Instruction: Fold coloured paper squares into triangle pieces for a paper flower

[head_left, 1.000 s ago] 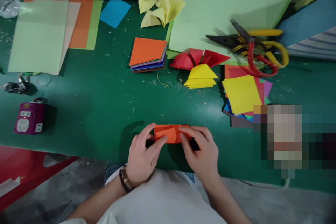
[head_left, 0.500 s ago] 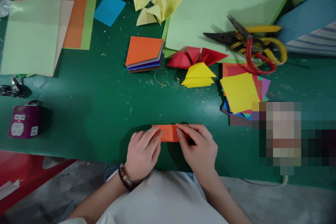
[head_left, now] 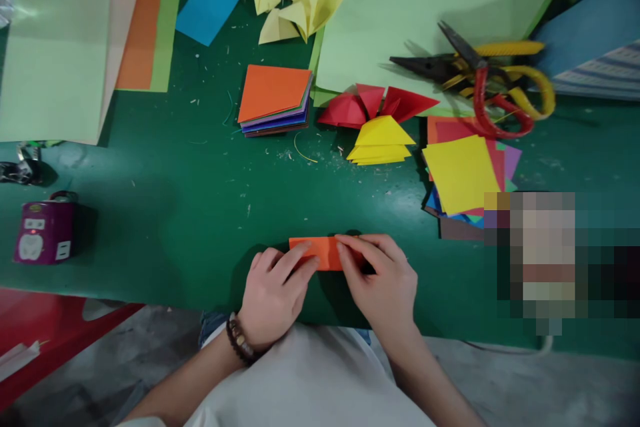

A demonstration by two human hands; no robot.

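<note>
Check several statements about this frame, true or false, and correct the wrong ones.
1. The left hand and right hand both touch the folded orange paper. True.
2. The left wrist is bare. False: it wears a beaded bracelet.
3. A paper stack lies left of the red folded pieces. True.
4. Blue tops that stack. False: an orange sheet does.
5. The needle-nose pliers lie partly over pale green paper. True.

Between the left hand point(head_left: 275, 290) and right hand point(head_left: 385, 283), a folded paper strip point(head_left: 327, 253) sits near the table's point(head_left: 175, 200) front edge, a paper stack point(head_left: 275, 90) behind it, slightly left. Hand tools point(head_left: 480, 95) lie partly on large sheets point(head_left: 380, 20), back right, behind a pile of squares point(head_left: 463, 177).
</note>
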